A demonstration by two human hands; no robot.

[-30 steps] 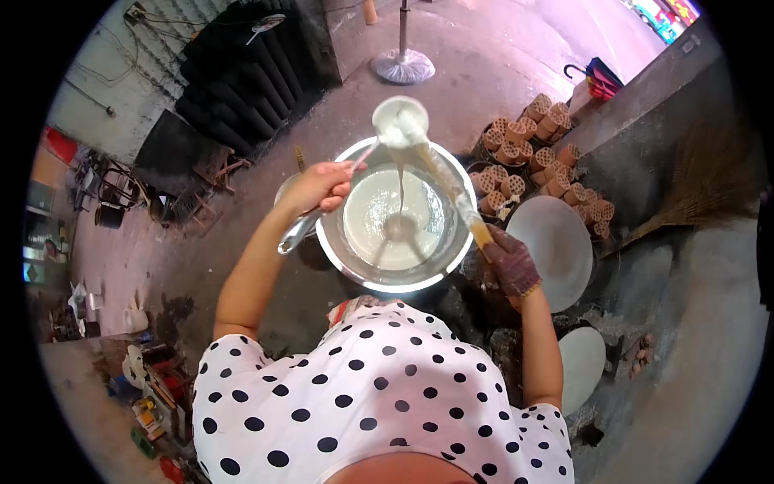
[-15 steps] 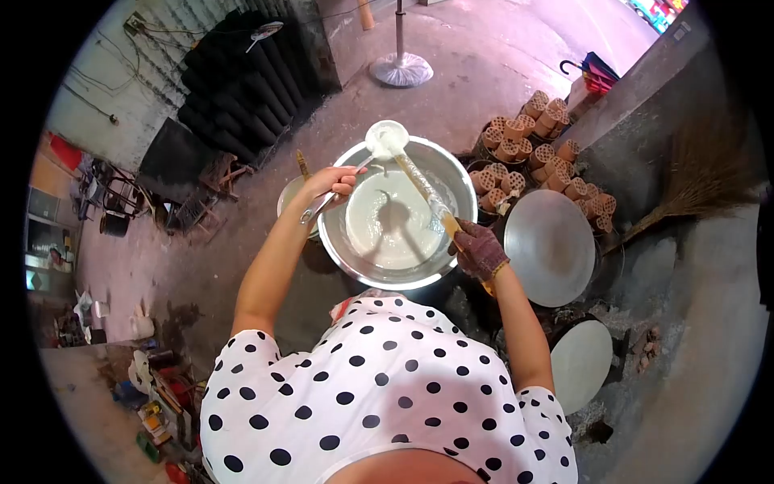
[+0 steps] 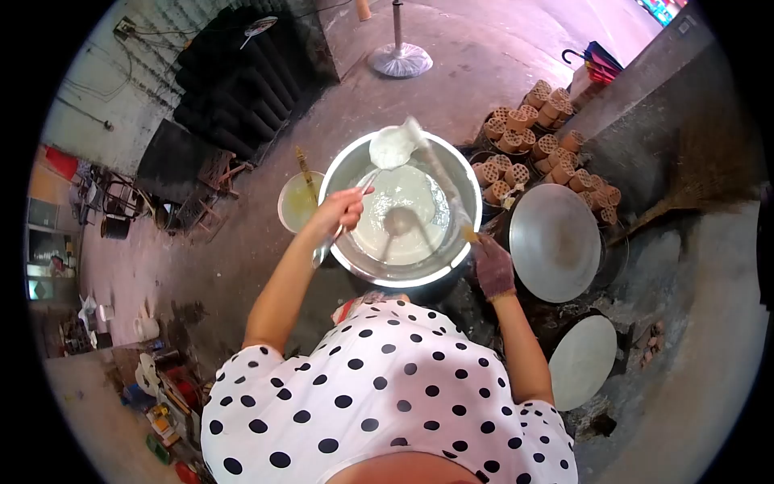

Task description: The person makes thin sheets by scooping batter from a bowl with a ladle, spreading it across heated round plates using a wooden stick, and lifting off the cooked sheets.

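My bare left hand (image 3: 340, 214) is closed around the metal handle of a ladle (image 3: 393, 148). White batter fills and coats the ladle's bowl, which hangs over the far side of a large steel basin (image 3: 328, 179). Thick white batter (image 3: 403, 250) lies in this basin. In a purple work glove, my right hand (image 3: 493, 270) grips the near end of a long, batter-smeared stick (image 3: 451, 199). The stick slants across the basin, motion-blurred, its far tip beside the ladle's rim; whether they touch I cannot tell.
Right of the basin sit a round metal lid (image 3: 555, 242) and stacked perforated clay-coloured cylinders (image 3: 556, 165). A pale round griddle (image 3: 582, 363) is lower right. A bucket (image 3: 284, 202) of yellowish liquid stands left. A broom (image 3: 685, 189) leans at far right.
The stick's far end has moved from inside the ladle's bowl to its right edge. The right hand has shifted right and slightly towards me. The ladle has moved slightly right and nearer.
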